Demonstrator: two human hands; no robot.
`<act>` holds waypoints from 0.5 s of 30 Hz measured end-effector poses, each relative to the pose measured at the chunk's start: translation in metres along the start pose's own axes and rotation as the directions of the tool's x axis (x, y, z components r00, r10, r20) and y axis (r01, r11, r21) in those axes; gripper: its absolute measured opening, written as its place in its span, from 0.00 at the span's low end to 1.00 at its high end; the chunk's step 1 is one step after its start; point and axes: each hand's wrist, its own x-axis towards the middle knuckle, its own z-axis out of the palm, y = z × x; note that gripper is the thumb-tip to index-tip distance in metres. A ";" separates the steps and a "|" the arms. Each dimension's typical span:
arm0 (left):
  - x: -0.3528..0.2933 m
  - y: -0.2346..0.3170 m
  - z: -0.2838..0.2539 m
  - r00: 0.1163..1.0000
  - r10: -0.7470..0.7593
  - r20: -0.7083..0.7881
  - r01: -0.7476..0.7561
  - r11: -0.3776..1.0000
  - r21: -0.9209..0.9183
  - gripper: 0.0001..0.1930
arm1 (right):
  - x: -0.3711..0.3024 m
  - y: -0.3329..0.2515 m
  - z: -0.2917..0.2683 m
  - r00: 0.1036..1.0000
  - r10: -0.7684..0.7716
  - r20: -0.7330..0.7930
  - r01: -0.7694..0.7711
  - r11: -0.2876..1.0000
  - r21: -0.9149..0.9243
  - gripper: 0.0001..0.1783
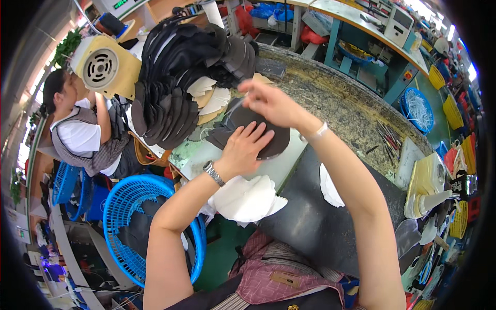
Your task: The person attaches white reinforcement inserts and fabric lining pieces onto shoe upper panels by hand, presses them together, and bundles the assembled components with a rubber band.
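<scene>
My left hand (pixel 243 147), with a metal watch at the wrist, lies flat with spread fingers on a dark rounded sheet piece (pixel 279 140). More dark pieces (pixel 221 135) fan out at its left side, resting on a pale board (pixel 199 161). Just above the sheet piece hovers my right hand (pixel 271 105), its fingers loosely bent and apart, with nothing visible between them. Cream and white cut pieces (pixel 214 101) lie left of that hand. A white stack of thin rounded pieces (pixel 248 199) sits below my left wrist.
Large piles of dark cut pieces (pixel 165 111) stand at the far left beside a yellow machine housing (pixel 106 67) and a seated person (pixel 85 129). A blue basket (pixel 116 227) is at my left. Pen-like tools (pixel 388 138) and a tape dispenser (pixel 426 186) are on the right.
</scene>
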 end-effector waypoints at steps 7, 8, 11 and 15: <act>0.022 0.008 0.016 0.923 -0.380 -0.066 0.384 0.892 0.240 0.36 | -0.078 0.021 0.008 0.947 0.287 -0.142 -0.305 0.943 -0.132 0.15; 0.028 0.011 0.009 0.916 -0.400 -0.033 0.397 0.891 0.221 0.36 | -0.084 0.019 0.010 0.968 0.102 -0.229 -0.162 0.951 -0.263 0.15; 0.016 0.004 -0.002 0.951 -0.304 -0.048 0.308 0.937 0.168 0.38 | -0.124 0.009 -0.006 0.954 -0.058 -0.293 -0.117 0.829 -0.547 0.16; -0.027 -0.010 -0.037 0.968 -0.031 0.248 0.134 0.902 -0.410 0.40 | -0.210 -0.008 -0.047 0.801 0.499 -0.330 -0.553 0.410 -0.725 0.27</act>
